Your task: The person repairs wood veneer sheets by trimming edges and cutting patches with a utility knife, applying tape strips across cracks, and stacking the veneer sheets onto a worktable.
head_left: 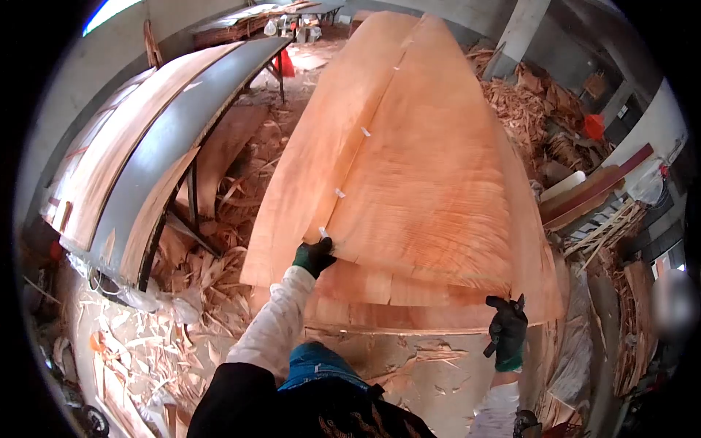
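A large thin wood veneer sheet (431, 197) lies over other veneer sheets on a long stack in front of me. Its surface looks rippled and slightly blurred toward the near right. Small white tape pieces (339, 193) dot the lengthwise seam on its left side. My left hand (314, 257), in a dark glove with a green cuff, is closed at the sheet's near left corner, just below the nearest tape piece. At the near right corner, my right hand (507, 327), gloved alike, grips the sheet's edge with some fingers sticking out. The fingertips are partly hidden.
To the left stands a table (164, 171) with a dark top and wood strips on it. Wood scraps (175, 328) litter the floor. At right are a scrap heap (522, 109), a red container (594, 126) and leaning boards (595, 190). A pillar (522, 33) rises behind.
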The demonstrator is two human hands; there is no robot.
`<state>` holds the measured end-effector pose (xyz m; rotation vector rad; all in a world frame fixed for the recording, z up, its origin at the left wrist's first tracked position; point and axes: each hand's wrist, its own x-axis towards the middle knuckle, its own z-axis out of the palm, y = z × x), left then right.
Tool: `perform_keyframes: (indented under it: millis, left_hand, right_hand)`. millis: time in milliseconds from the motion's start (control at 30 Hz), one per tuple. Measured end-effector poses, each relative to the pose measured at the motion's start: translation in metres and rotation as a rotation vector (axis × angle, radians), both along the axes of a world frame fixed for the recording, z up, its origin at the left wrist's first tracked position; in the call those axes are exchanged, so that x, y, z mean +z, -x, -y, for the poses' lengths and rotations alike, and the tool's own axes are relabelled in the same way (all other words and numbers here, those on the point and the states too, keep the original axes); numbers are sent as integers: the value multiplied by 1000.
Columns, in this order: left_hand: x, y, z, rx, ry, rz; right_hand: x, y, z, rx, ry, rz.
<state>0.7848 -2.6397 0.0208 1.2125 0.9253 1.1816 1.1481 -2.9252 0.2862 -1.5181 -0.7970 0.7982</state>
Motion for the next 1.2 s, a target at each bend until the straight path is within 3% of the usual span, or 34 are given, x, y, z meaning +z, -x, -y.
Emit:
perform_keyframes:
  millis: [67, 133, 200, 233, 267, 300, 333, 400, 467, 533, 600, 633, 700, 733, 800, 833, 933, 1000, 1133, 1200]
  left_hand:
    - [2, -16, 7, 2, 85, 53]
    - [8, -21, 17, -45, 337, 140]
    - [76, -19, 47, -152, 743, 188]
    - [71, -6, 61, -236, 762, 281]
    - [51, 7, 71, -405, 725, 155]
    - [26, 25, 86, -450, 927, 253]
    - [45, 40, 105, -525, 1045, 46]
    - [56, 68, 136, -476, 1120, -188]
    - [29, 99, 161, -267, 1181, 83]
    - [-2, 110, 171, -18, 1143, 264]
    - [26, 93, 173, 137, 1121, 293]
    - [4, 95, 177, 140, 961, 137]
    - [0, 82, 190, 263, 846, 231]
    - [19, 69, 190, 456, 950, 246]
    - [15, 73, 200, 374, 615, 118]
    - [-10, 75, 201, 521, 562, 174]
    - [4, 63, 196, 730, 661, 576]
    - [-22, 69, 176, 632, 763, 857]
    - [10, 58, 154, 763, 877, 877]
    - [5, 63, 155, 746, 778, 970]
  right_hand:
    - [-17, -12, 2, -87, 64, 29]
    - [-32, -17, 3, -209, 167, 5]
    - [-41, -24, 5, -255, 210, -14]
    - [-46, -24, 6, -281, 233, -25]
    - [-56, -27, 7, -288, 224, -40]
    - [-69, -32, 8, -293, 219, -51]
    - [-81, -40, 9, -292, 216, -60]
    - [-95, -49, 7, -282, 242, -56]
    - [-117, -64, 17, -268, 274, -58]
    - [-140, -84, 26, -251, 290, -62]
    - [-144, -91, 29, -211, 350, -123]
    - [-147, -100, 32, -182, 379, -208]
    - [-159, -118, 36, -175, 515, -218]
    - [-164, -127, 42, -140, 526, -202]
    - [-175, -144, 55, -72, 533, -180]
    - [-174, -149, 58, -61, 548, -210]
    - [-183, -159, 63, -63, 452, -351]
    - [-173, -155, 62, -6, 436, -273]
    - [-139, -144, 47, 37, 386, -230]
    - [-123, -138, 42, 45, 362, -221]
